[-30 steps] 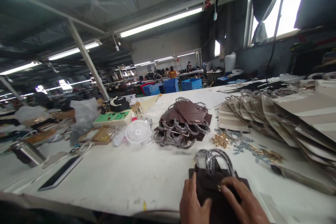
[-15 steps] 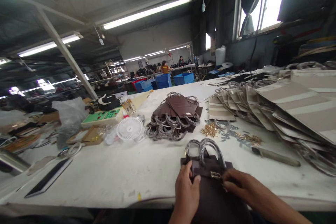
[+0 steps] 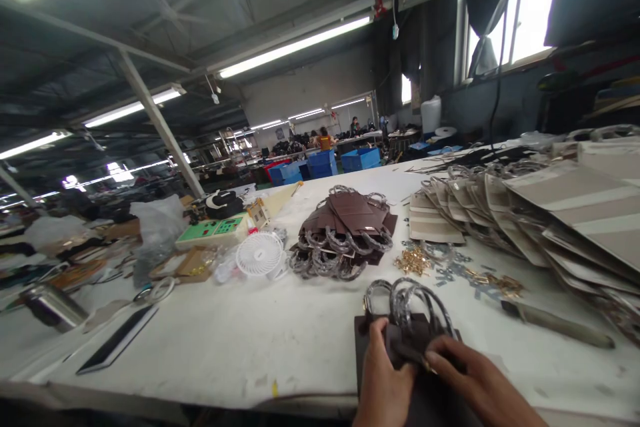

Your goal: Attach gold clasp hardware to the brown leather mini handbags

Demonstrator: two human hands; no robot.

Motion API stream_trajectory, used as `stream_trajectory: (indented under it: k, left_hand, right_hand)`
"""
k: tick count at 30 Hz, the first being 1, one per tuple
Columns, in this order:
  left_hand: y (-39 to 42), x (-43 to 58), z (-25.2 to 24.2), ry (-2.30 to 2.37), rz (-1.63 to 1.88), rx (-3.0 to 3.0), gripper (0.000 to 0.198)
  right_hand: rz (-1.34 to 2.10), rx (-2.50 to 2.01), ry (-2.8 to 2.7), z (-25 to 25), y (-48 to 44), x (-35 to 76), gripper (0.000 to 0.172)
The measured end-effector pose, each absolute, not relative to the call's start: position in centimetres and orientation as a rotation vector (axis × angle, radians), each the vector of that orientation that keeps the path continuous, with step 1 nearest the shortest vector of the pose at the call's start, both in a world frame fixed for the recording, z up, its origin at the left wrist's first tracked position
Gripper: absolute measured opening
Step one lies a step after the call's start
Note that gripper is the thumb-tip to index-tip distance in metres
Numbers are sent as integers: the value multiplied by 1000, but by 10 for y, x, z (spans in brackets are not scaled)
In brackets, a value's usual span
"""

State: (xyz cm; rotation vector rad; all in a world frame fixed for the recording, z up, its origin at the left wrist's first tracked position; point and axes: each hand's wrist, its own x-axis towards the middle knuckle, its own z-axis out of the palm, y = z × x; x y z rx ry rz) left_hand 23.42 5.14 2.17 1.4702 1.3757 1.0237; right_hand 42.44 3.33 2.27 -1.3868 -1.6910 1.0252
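Head view, items listed by size.

1. Long white work table [image 3: 240,340]: bears everything below; its near edge runs just in front of the person.
2. Row of beige flat bags with plastic-wrapped loop handles [image 3: 550,213]: overlapping like shingles along the right side of the table, running from the far middle toward the near right.
3. Pile of dark brown flat bags with wrapped handles [image 3: 345,230]: heaped at the table's centre, handles fanned toward the near side, well apart from the hands.
4. Dark brown flat handbag [image 3: 364,347]: lying flat at the near edge, directly under both hands. Its two curved handles in clear wrap [image 3: 406,299] point away from the person and rest on the table.
5. Left hand [image 3: 385,383]: closed on the handbag's upper part, thumb on top, pinching the folded brown flap [image 3: 407,347].
6. Right hand [image 3: 465,377]: fingers curled and clamped on the same flap from the right side. A small gold glint shows at the fingertips; what it is cannot be told.
7. Green-and-white flat device [image 3: 215,229]: far left of centre, beside the fan.
8. Black flat slab, screen-like [image 3: 117,340]: near left, lying alone.
9. Small round white fan [image 3: 260,255]: just left of the brown pile.
10. Long grey-handled tool [image 3: 555,323]: lying to the right of the handbag, apart from it.
11. Steel cup [image 3: 53,307]: far left edge.
12. Heap of small gold metal fittings [image 3: 413,260]: between the brown pile and the beige row, just beyond the handles.
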Motion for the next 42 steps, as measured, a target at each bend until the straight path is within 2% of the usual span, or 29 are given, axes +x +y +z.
stream_trajectory:
  k: [3, 9, 14, 19, 21, 25, 33, 38, 42]
  left_hand:
    - [55, 238, 18, 1327, 1057, 1465, 74]
    - [58, 238, 30, 1235, 995, 1467, 36]
    - [67, 235, 29, 1149, 1025, 1166, 39]
    - [72, 229, 27, 880, 1025, 727, 45]
    - [73, 228, 28, 790, 974, 608, 46]
    - [76, 225, 26, 723, 866, 500, 48]
    - [84, 219, 15, 649, 763, 398, 58]
    - [85, 220, 11, 629, 741, 383, 59]
    - [85, 221, 10, 632, 766, 383, 58]
  right_hand:
    - [1245, -1236, -1574, 40, 34, 427, 59]
    - [1476, -1004, -1390, 75, 27, 437, 50]
    - [1546, -1107, -1369, 81, 28, 466, 48]
    - [1089, -1492, -1737, 50, 26, 487, 28]
    - [894, -1509, -1767, 38, 27, 484, 22]
    - [626, -1384, -1745, 26, 37, 468, 22]
    - [563, -1337, -1852, 20, 55, 460, 24]
    - [501, -1346, -1851, 17, 57, 457, 13]
    - [463, -1261, -1895, 15, 58, 450, 13]
